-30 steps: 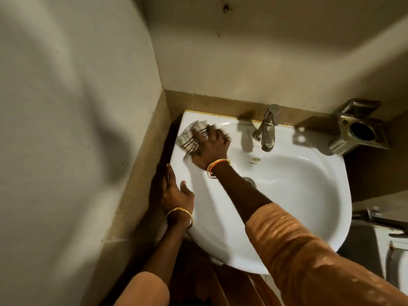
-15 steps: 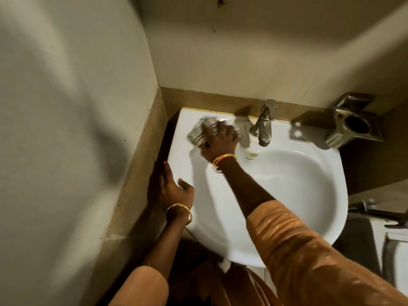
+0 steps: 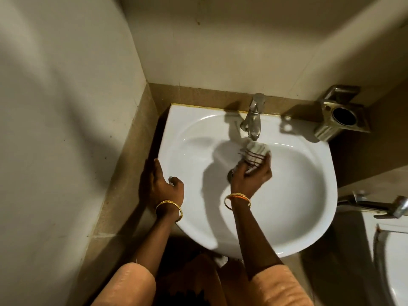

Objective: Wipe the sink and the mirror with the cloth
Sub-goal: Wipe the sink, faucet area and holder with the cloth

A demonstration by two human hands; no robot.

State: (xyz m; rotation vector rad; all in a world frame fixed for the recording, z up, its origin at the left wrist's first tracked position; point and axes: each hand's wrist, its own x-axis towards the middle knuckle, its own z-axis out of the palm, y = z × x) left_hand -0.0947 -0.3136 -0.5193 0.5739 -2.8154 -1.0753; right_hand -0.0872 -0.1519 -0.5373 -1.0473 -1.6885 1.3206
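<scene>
Sink (image 3: 287, 217): white ceramic basin, fixed in the corner against a tan tile band, back edge along the rear wall, left edge beside the side wall.

Cloth (image 3: 256, 154): pale fabric with dark stripes, bunched. It sits inside the bowl, directly under the spout of the tap (image 3: 252, 117) and just short of touching it as far as can be judged. Motion blur softens its edges.

Right hand (image 3: 250, 176): inside the bowl, above the drain, which it partly covers. The fingers (image 3: 266, 167) are curled around the lower part of the cloth, gripping it; the upper part of the cloth sticks out past them toward the tap. Whether the cloth presses on the ceramic cannot be told. A gold and orange bangle (image 3: 237, 198) sits on the wrist.

Left hand (image 3: 161, 186): on the left rim of the sink. The thumb lies on top of the rim; the fingers reach over the outer edge, close together, toward the side wall. Their tips are in shadow. A gold bangle is on this wrist as well.

Other items: a metal wall holder (image 3: 341, 115) with a round opening, mounted right of the tap; a metal spray fitting (image 3: 375, 205) right of the sink; orange sleeves on both arms at the bottom of the view.
</scene>
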